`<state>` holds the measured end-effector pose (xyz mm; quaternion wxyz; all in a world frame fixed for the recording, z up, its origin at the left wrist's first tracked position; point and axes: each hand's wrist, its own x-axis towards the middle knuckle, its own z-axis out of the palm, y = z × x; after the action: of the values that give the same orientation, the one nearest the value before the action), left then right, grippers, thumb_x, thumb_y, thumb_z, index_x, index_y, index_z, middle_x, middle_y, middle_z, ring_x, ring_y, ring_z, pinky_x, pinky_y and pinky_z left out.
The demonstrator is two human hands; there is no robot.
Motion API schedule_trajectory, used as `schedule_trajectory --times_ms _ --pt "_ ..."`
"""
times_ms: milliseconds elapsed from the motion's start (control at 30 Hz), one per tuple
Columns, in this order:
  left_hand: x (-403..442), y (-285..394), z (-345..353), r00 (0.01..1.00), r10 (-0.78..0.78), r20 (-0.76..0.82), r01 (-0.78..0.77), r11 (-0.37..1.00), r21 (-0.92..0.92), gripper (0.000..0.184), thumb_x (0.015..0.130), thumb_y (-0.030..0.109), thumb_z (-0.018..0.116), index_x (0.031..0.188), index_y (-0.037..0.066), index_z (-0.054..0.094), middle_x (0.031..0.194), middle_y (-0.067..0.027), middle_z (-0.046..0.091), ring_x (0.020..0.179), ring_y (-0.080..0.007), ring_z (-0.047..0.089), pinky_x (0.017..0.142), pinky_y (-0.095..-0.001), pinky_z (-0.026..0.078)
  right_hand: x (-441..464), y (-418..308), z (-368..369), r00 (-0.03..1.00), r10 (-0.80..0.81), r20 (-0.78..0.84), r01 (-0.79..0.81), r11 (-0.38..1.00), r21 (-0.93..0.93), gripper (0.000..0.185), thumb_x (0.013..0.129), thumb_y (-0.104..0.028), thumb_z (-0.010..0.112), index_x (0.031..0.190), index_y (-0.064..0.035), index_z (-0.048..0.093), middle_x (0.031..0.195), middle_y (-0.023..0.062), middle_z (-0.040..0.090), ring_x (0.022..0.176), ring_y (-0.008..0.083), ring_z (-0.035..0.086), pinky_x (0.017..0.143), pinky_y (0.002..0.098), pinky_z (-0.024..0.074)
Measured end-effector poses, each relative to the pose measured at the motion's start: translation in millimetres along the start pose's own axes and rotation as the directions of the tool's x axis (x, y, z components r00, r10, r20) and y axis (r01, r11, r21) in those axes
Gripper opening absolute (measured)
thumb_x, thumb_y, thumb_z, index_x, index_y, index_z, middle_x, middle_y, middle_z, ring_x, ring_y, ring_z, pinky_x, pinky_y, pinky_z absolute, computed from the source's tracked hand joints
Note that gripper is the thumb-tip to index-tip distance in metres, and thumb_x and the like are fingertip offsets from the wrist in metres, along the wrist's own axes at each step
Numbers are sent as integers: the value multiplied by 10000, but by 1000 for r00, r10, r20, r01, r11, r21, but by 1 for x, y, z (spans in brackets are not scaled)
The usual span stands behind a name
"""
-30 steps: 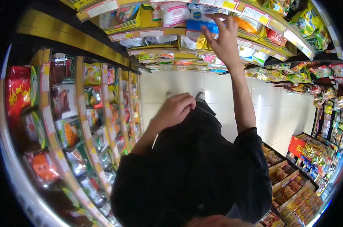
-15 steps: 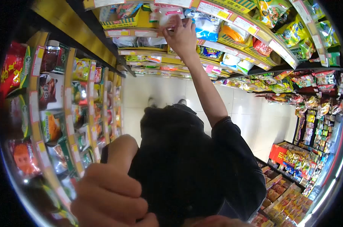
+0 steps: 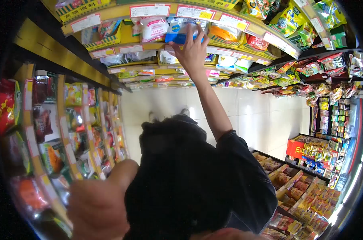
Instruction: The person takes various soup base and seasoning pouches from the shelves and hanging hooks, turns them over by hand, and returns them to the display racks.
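Note:
Out at the shelf in front, my right hand [image 3: 192, 52] rests its spread fingers on a blue-and-white plastic bag [image 3: 177, 31]. The bag still sits on the shelf, partly covered by those fingers. Just left of it stands a white bag with pink print [image 3: 154, 30]. On its right is an orange-and-white bag [image 3: 225, 33]. Low on the left and close to the camera, my left hand [image 3: 99, 206] is blurred but looks curled closed; its inside is hidden.
Shelves of packaged food [image 3: 49, 156] run along my left side. Yellow shelf rails with price labels [image 3: 149, 10] cross in front. Hanging snack packets [image 3: 325, 64] line the right, above bins of packets [image 3: 315, 200]. Pale floor tiles [image 3: 253, 120] lie below.
My right hand has moved from the white-and-pink bag to the blue-and-white bag on its right. My left hand has shifted slightly lower and left, and the view has shifted.

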<state>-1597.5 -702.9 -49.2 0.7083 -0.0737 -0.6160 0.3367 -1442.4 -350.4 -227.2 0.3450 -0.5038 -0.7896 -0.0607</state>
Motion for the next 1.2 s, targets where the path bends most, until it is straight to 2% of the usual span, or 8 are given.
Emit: schedule_trajectory --times_ms 67,100,133,233,433,900,1033,1200 --pt "7 -4 -7 980 147 -132 -170 289 -942 144 956 126 645 830 144 713 714 29 659 688 -96 668 590 -225 516 5 2 -7 998 31 58 -31 1000 1 940 716 -485 879 1488 -132 476 1448 187 439 1218 462 454 933 535 528" --pt "-2 11 -6 971 241 3 140 -554 -821 128 928 78 639 832 117 714 649 20 631 639 -112 648 563 -236 480 8 2 -11 994 41 98 -39 999 -27 930 733 -540 853 1505 -174 486 1370 191 504 1220 488 458 936 546 515" --pt "-5 22 -10 928 364 75 365 -857 -363 113 942 76 614 883 89 709 642 10 616 616 -105 619 555 -234 457 12 2 -14 987 54 150 -50 998 -29 910 743 -506 857 1512 -191 487 1373 187 507 1220 456 491 941 530 521" --pt "-8 63 -61 666 746 -3 668 -594 448 177 984 69 537 1036 6 693 618 -21 570 549 -84 533 533 -228 387 19 13 -9 984 -33 175 41 998 -47 827 771 -434 849 1486 -202 506 1360 167 520 1173 396 575 895 490 556" --pt "-50 103 -98 458 832 -312 873 -355 336 228 1019 101 463 1045 25 675 619 -6 550 544 -54 479 530 -216 366 25 40 -26 939 -182 293 223 968 -112 762 782 -309 849 1460 -250 504 1317 97 541 1125 342 651 808 472 608" --pt "-67 165 -92 383 899 -210 879 -285 383 212 1038 201 523 1117 63 663 849 -8 638 700 -55 525 577 -211 395 38 47 -69 988 -105 112 59 934 353 417 857 -317 789 1255 -222 712 1161 111 602 1015 347 674 800 487 574" --pt "-55 196 -102 517 835 -188 764 -351 542 387 1041 300 545 1356 76 559 1214 -97 625 1101 -176 609 867 -362 575 1 35 -96 987 -140 81 93 899 427 455 824 -199 809 1268 -205 707 1063 105 593 945 309 673 733 423 572" --pt "-53 217 -123 469 809 -354 678 -73 731 668 1043 464 564 1524 35 391 1456 -158 549 1316 -285 570 1070 -501 501 -96 22 -125 971 -222 84 177 912 369 516 748 -165 807 1255 -158 713 1001 79 588 908 270 638 734 382 548"
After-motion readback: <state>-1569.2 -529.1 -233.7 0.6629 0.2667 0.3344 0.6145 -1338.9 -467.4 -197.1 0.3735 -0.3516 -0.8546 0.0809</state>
